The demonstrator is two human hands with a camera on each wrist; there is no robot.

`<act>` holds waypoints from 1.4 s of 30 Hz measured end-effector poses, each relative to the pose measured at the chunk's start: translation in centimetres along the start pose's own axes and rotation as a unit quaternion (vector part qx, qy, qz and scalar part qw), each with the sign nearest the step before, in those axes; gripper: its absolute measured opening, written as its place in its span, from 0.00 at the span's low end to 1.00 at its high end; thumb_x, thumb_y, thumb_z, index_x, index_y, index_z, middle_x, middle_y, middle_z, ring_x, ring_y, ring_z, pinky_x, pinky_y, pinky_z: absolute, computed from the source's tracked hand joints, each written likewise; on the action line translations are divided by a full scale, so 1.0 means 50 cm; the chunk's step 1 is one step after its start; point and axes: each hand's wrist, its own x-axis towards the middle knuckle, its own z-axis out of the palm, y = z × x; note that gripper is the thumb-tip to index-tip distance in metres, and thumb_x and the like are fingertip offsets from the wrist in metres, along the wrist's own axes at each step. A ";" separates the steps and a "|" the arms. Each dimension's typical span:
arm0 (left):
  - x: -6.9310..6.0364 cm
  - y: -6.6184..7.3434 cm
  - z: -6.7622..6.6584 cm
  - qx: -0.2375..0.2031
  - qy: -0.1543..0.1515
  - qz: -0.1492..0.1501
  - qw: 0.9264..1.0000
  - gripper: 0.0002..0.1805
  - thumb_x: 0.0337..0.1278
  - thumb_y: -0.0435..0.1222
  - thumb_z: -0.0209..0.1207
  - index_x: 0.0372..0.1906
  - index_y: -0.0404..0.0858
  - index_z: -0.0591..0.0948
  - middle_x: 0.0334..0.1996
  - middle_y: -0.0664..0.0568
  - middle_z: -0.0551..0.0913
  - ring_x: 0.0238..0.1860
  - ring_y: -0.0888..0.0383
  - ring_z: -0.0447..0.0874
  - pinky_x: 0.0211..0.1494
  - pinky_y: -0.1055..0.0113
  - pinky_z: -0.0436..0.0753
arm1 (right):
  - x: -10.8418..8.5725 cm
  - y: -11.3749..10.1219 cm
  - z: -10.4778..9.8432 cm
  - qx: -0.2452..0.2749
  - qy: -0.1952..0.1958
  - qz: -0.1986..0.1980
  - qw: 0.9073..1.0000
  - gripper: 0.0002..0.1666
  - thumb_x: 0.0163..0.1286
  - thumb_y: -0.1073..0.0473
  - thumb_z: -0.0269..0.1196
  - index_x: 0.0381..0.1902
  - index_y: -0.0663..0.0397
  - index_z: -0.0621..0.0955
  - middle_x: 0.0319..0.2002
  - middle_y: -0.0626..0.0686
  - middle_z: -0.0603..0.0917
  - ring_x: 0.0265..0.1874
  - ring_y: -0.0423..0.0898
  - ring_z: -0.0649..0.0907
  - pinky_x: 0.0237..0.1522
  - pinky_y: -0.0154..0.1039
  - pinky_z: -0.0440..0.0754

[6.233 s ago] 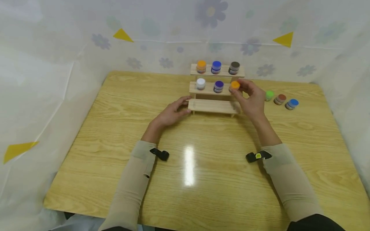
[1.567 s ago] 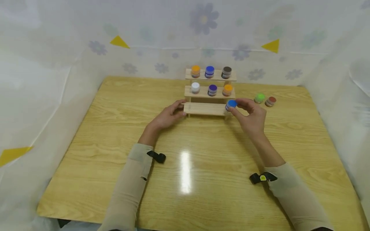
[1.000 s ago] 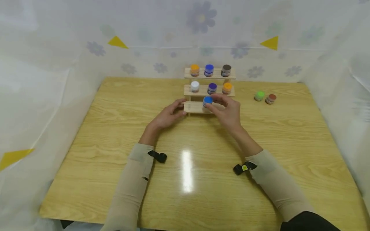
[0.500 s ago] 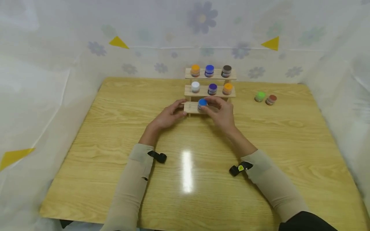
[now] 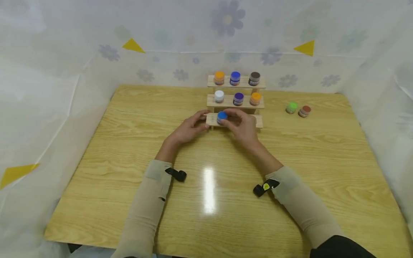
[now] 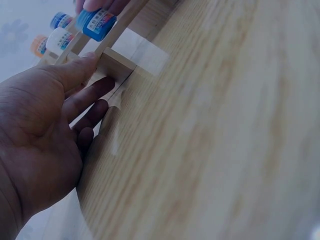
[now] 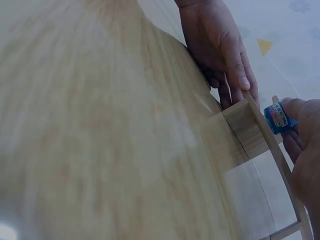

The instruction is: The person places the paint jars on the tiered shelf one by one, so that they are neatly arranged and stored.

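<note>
My right hand [image 5: 243, 129] pinches a blue-lidded jar [image 5: 221, 117] between thumb and fingers at the left part of the lowest shelf [image 5: 259, 122] of a three-step wooden rack. In the right wrist view the jar [image 7: 280, 117] is upright against the right hand's [image 7: 306, 145] fingertips, at the shelf. The left hand [image 5: 188, 129] touches the left end of that shelf; in the left wrist view the thumb of the left hand [image 6: 42, 117] rests at the shelf's end and its fingers lie beside the rack's leg [image 6: 116, 65].
The middle shelf holds a white jar [image 5: 219, 96], a purple jar [image 5: 238, 99] and an orange jar [image 5: 255, 98]. On the top shelf stand orange [image 5: 219, 78], blue [image 5: 235, 78] and dark [image 5: 254, 78] jars. A green jar [image 5: 292, 107] and a brown jar [image 5: 304, 111] stand right of the rack.
The blue-lidded jar, once beside the green and brown jars, has moved left along the lowest shelf in my right hand. The orange jar now stands released on the middle shelf. The left hand stays put.
</note>
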 end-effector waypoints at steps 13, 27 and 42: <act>-0.003 0.005 0.000 0.008 0.002 -0.004 1.000 0.33 0.82 0.44 0.56 0.84 0.52 0.61 0.74 0.45 0.74 0.75 0.49 0.71 0.79 0.49 0.64 | 0.006 0.002 0.009 0.000 -0.004 0.017 1.000 0.23 0.66 0.62 0.77 0.57 0.61 0.87 0.55 0.58 0.89 0.56 0.54 0.88 0.61 0.48 0.84; -0.002 0.003 0.000 -0.002 0.005 -0.002 1.000 0.33 0.82 0.44 0.57 0.83 0.49 0.62 0.73 0.45 0.75 0.74 0.49 0.71 0.80 0.50 0.64 | -0.016 0.013 -0.045 0.021 0.024 0.035 0.999 0.22 0.66 0.67 0.76 0.57 0.66 0.86 0.55 0.64 0.88 0.55 0.60 0.88 0.55 0.37 0.86; -0.003 0.005 0.002 -0.009 0.001 -0.015 1.000 0.34 0.82 0.40 0.56 0.84 0.52 0.59 0.75 0.42 0.71 0.74 0.45 0.70 0.79 0.47 0.65 | -0.055 0.032 -0.145 0.013 0.086 0.029 0.996 0.19 0.67 0.66 0.76 0.55 0.64 0.88 0.53 0.65 0.89 0.47 0.46 0.90 0.50 0.29 0.85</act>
